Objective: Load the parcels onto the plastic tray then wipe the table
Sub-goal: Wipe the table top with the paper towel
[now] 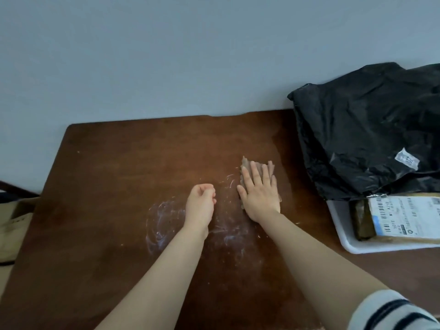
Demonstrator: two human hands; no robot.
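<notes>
Striped sleeve (390, 313) down in the bottom right corner is mine, pushed up the right forearm. Following that arm out, my right hand (260, 192) is flat with the fingers spread, pressing a brownish cloth (259, 166) down on the wooden table (114, 186), a bit right of the middle. My left hand (202, 198) is just beside it, curled into a loose fist with nothing in it; can't tell if it's touching the wood or floating just over it. Whitish smears (162, 217) sit on the table around and below my left wrist, with a few more streaks between the two hands. Over at the right edge there's the white plastic tray (342, 232), and it's loaded: a brown parcel (362, 220) with a white shipping label (409, 215) lies flat in it, and a big crinkly black bag parcel (357, 139) is heaped over the tray's far side, spilling past it and up against the grey wall (166, 55).
</notes>
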